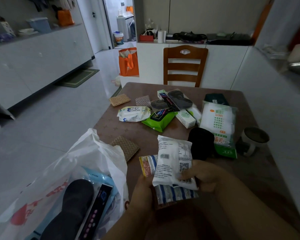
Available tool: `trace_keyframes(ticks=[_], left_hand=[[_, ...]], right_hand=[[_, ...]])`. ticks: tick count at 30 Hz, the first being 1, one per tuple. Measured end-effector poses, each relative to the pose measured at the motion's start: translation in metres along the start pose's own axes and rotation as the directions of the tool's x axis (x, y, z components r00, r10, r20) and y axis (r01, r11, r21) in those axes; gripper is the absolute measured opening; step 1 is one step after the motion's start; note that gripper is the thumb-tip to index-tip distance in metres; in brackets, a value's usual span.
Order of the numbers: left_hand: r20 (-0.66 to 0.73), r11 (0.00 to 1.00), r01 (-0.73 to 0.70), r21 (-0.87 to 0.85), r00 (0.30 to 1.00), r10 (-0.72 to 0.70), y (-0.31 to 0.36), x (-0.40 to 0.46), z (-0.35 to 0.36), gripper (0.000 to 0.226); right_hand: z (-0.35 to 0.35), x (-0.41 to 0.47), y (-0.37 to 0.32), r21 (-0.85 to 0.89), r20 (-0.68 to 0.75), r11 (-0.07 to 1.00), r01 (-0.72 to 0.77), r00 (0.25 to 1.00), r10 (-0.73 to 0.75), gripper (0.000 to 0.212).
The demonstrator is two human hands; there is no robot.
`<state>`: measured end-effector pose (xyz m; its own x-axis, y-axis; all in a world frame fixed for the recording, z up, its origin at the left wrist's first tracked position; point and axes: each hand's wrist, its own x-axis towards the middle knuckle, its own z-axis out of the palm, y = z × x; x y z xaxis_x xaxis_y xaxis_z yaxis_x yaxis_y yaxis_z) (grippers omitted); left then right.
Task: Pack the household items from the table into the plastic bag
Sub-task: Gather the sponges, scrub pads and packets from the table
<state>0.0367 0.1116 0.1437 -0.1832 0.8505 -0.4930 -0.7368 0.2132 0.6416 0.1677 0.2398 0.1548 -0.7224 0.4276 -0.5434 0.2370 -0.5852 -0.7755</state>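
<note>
I have the white printed plastic packet (173, 163) and the striped sachets under it pinched between my left hand (142, 193) and right hand (206, 177), both grips closed, lower centre; I'd swing them together left into the open white plastic bag (87, 153), clearing its rim

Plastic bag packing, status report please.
Both hands, left and right, gripping white packet plus striped pouches. Plastic bag open alongside, partly filled. Nothing blocking.
</note>
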Motion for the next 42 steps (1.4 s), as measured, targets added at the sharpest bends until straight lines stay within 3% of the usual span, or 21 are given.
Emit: trace_keyframes(ticks=[2, 4, 8, 10, 12, 13, 15, 18, 21, 25, 32, 36, 37, 39, 40, 42], left_hand=[[0.076, 0.994, 0.082, -0.067, 0.994, -0.077, 0.005, -0.005, 0.007, 0.055], [0.075, 0.996, 0.075, -0.054, 0.995, -0.071, 0.015, -0.014, 0.009, 0.064], [-0.03, 0.956, -0.019, 0.294, 0.999, 0.029, 0.048, -0.044, -0.003, 0.058], [-0.124, 0.881, -0.019, 0.473, 0.988, 0.088, 0.064, -0.056, -0.013, 0.06], [-0.181, 0.85, -0.01, 0.526, 0.976, 0.123, 0.078, -0.071, -0.02, 0.062], [-0.199, 0.852, -0.004, 0.524, 0.972, 0.127, 0.085, -0.079, -0.023, 0.062], [-0.239, 0.845, 0.017, 0.534, 0.962, 0.131, 0.094, -0.093, -0.035, 0.058], [-0.262, 0.794, 0.078, 0.603, 0.959, 0.105, 0.109, -0.117, -0.059, 0.049], [-0.255, 0.666, 0.128, 0.735, 0.962, 0.096, 0.131, -0.137, -0.08, 0.051], [-0.281, 0.505, 0.155, 0.849, 0.942, 0.184, 0.166, -0.154, -0.096, 0.052], [-0.375, 0.378, 0.3, 0.876, 0.916, 0.142, 0.192, -0.158, -0.106, 0.053], [-0.362, 0.302, 0.299, 0.905, 0.915, 0.179, 0.188, -0.149, -0.105, 0.053], [-0.34, 0.258, 0.29, 0.922, 0.924, 0.175, 0.188, -0.145, -0.104, 0.052], [-0.306, 0.138, 0.288, 0.948, 0.944, 0.127, 0.187, -0.132, -0.105, 0.069], [-0.297, 0.08, 0.29, 0.954, 0.95, 0.098, 0.187, -0.125, -0.106, 0.074], [-0.283, 0.04, 0.281, 0.959, 0.958, 0.044, 0.191, -0.113, -0.105, 0.069]], right_hand=[[0.003, -0.005, 0.002, 0.057, -0.007, 0.998, 0.029, 1.0, -0.028, 0.03], [0.008, -0.018, 0.003, 0.166, 0.048, 0.984, 0.059, 0.997, -0.068, 0.033], [0.022, -0.05, 0.004, 0.394, 0.168, 0.913, 0.108, 0.968, -0.187, 0.044], [0.041, -0.062, 0.006, 0.484, 0.315, 0.864, 0.142, 0.893, -0.323, 0.035], [0.059, -0.076, 0.008, 0.503, 0.285, 0.835, 0.221, 0.87, -0.402, 0.038], [0.072, -0.075, 0.011, 0.487, 0.296, 0.854, 0.185, 0.884, -0.36, 0.036], [0.096, -0.075, 0.016, 0.377, 0.275, 0.913, 0.158, 0.922, -0.273, 0.052], [0.129, -0.08, 0.022, 0.395, 0.333, 0.917, 0.048, 0.923, -0.192, 0.064], [0.158, -0.075, 0.028, 0.353, 0.395, 0.935, -0.031, 0.911, -0.119, 0.059], [0.195, -0.06, 0.038, 0.248, 0.463, 0.956, -0.155, 0.886, 0.023, 0.045], [0.237, 0.006, 0.036, 0.128, 0.198, 0.957, -0.261, 0.952, 0.233, 0.021], [0.257, 0.04, 0.041, 0.154, 0.065, 0.968, -0.199, 0.979, 0.191, 0.013], [0.259, 0.046, 0.046, 0.073, -0.018, 0.984, -0.163, 0.986, 0.165, 0.017], [0.26, 0.044, 0.051, -0.254, -0.105, 0.964, -0.077, 0.993, 0.052, 0.038], [0.259, 0.04, 0.052, -0.453, -0.104, 0.89, -0.045, 0.995, -0.003, 0.043], [0.252, 0.027, 0.044, -0.643, -0.06, 0.764, 0.06, 0.99, -0.127, 0.034]])
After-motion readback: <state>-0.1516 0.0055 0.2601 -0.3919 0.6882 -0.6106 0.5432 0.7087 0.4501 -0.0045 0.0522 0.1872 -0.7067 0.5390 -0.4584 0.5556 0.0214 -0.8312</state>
